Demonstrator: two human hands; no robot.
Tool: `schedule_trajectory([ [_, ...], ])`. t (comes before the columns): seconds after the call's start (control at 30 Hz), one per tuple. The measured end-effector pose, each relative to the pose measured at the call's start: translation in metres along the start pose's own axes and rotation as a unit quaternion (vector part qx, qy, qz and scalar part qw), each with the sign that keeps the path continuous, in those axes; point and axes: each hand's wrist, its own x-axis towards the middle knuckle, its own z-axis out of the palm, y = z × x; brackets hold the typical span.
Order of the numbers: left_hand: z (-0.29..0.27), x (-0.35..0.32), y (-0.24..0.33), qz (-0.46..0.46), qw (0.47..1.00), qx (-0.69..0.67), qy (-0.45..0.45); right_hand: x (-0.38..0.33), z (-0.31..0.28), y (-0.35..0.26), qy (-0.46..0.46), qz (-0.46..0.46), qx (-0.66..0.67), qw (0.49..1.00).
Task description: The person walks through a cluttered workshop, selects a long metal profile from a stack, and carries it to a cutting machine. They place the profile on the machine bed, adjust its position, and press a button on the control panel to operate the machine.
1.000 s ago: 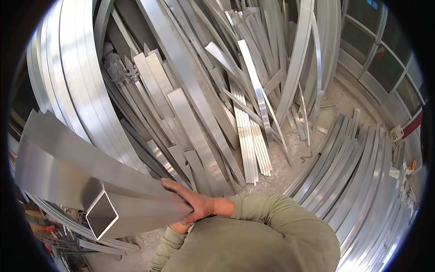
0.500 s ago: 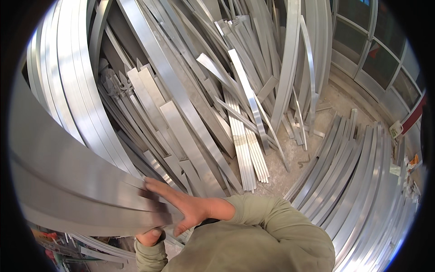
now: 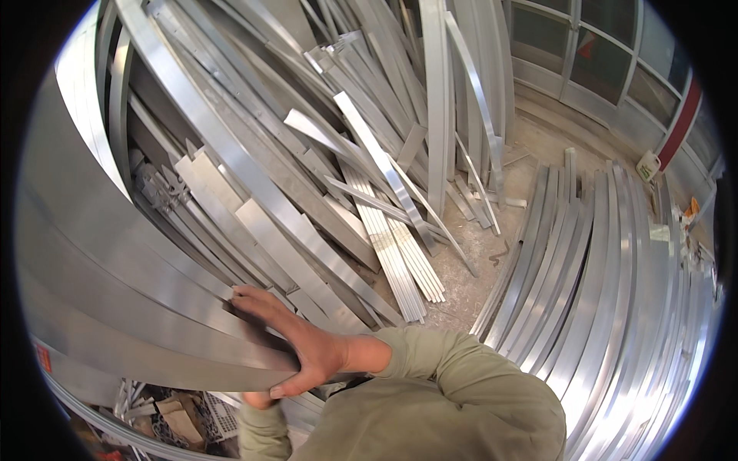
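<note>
Several long, wide aluminium profiles (image 3: 154, 307), lying against one another, run from the left rim to my hands. My right hand (image 3: 307, 349) is clamped across their near end, fingers over the far edge and thumb along the near side. Below that end my left hand (image 3: 260, 399) supports the same profiles from underneath; only a small part of it shows, and its fingers are hidden. Just beyond the right fingers, other aluminium lengths (image 3: 265, 234) lean in a large stack.
A row of long aluminium bars (image 3: 569, 276) lies on the floor at the right. White slim strips (image 3: 388, 257) rest at mid-floor. Glazed door panels (image 3: 553, 58) and a white jug (image 3: 648, 165) stand at far right. Cardboard scraps (image 3: 181, 421) lie at lower left.
The stack and floor bars have shifted left in view. The held profiles' near end has dropped slightly and sits deeper in my right palm. Scraps at lower left have come into sight.
</note>
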Motion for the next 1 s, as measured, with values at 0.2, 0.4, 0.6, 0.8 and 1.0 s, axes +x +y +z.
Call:
schedule_trajectory([
  [0.2,-0.004,-0.062,-0.057,-0.08,0.993,-0.03,0.077,0.018,0.01,-0.039,0.067,-0.033,-0.118,0.99],
  [0.4,-0.009,-0.064,-0.017,-0.004,0.995,-0.032,0.099,0.044,0.03,-0.051,0.022,-0.072,-0.177,0.981],
  [0.6,-0.041,-0.063,0.071,0.126,0.982,-0.011,0.137,-0.004,0.002,-0.025,-0.119,-0.056,-0.192,0.973],
  [0.8,-0.078,-0.057,0.137,0.227,0.955,0.009,0.192,-0.122,-0.082,0.001,-0.186,0.29,-0.241,0.907],
  [1.0,-0.09,-0.092,0.141,0.18,0.968,-0.022,0.173,-0.179,-0.095,0.017,-0.165,0.304,-0.285,0.894],
])
